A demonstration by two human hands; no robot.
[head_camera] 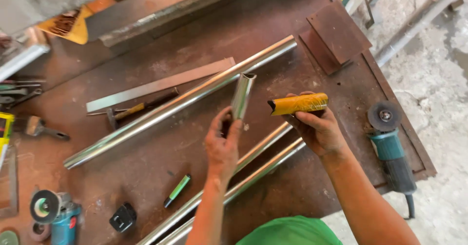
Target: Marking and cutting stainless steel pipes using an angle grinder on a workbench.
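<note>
My left hand [223, 145] grips the lower end of a short shiny metal tube piece [242, 95], held upright above the workbench with its open end up. To its right, my right hand [318, 128] holds a roll wrapped in yellow tape [298, 103], lying level and pointing left toward the tube piece. A small gap separates the two objects. Beneath both hands two long polished steel tubes [258, 164] lie side by side on the rusty metal table [273, 30]. A thicker long steel tube [180, 102] runs diagonally behind them.
A teal angle grinder [392, 150] lies at the table's right edge, another grinder [53, 213] at the lower left. A flat steel bar [156, 85], hammer [134, 111], brush [39, 127], green marker [178, 190], black small object [123, 217] and rusty angle plates [334, 35] lie about.
</note>
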